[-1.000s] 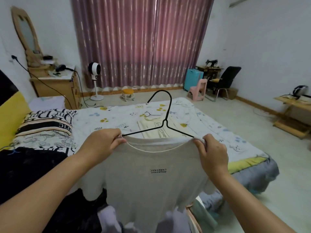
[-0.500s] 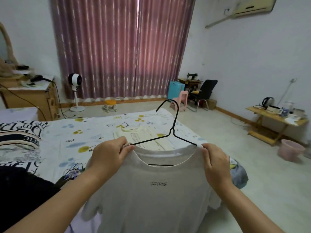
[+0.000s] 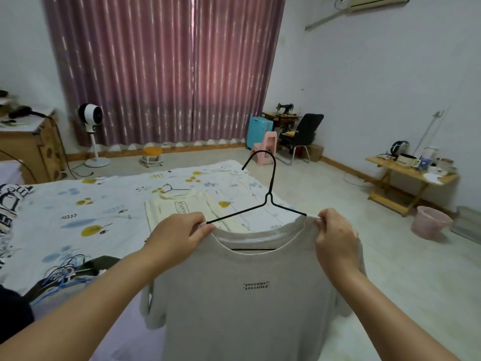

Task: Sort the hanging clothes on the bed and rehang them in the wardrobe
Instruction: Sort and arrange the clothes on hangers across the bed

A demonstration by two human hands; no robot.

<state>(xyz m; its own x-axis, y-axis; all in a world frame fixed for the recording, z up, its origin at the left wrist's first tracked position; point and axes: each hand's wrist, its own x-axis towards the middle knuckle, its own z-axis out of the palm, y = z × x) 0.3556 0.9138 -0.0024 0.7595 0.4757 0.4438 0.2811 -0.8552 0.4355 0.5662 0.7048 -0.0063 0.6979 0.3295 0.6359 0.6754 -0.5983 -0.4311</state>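
Fingers of the left hand (image 3: 179, 237) are curled and pinched on the left shoulder seam of a light grey cotton T-shirt (image 3: 247, 303) printed with small black lettering on the chest. The right hand (image 3: 335, 235) is likewise closed, its fingertips and thumb pinching the shirt's right shoulder at the neckline. The garment is held up between the two hands, chest side towards the camera, and hangs freely below them in front of the bed.

A thin black wire hanger (image 3: 268, 201) is threaded through the neck opening: its sloping arms emerge just beside each pinching hand, its lower bar is seen inside the collar, and its hook rises tilted above and between the hands.

Beyond the hands, a cream-coloured garment on a second wire hanger (image 3: 197, 207) is laid flat on the bed with a white, blue-and-yellow patterned sheet (image 3: 86, 204). At the lower left of the bed, near the left forearm, a heap of blue and white wire hangers (image 3: 62, 272) is lying on dark clothing. Pink-purple drawn curtains (image 3: 166, 71) are seen on the far wall, and a white pedestal fan (image 3: 91, 118) is standing on the floor before them.
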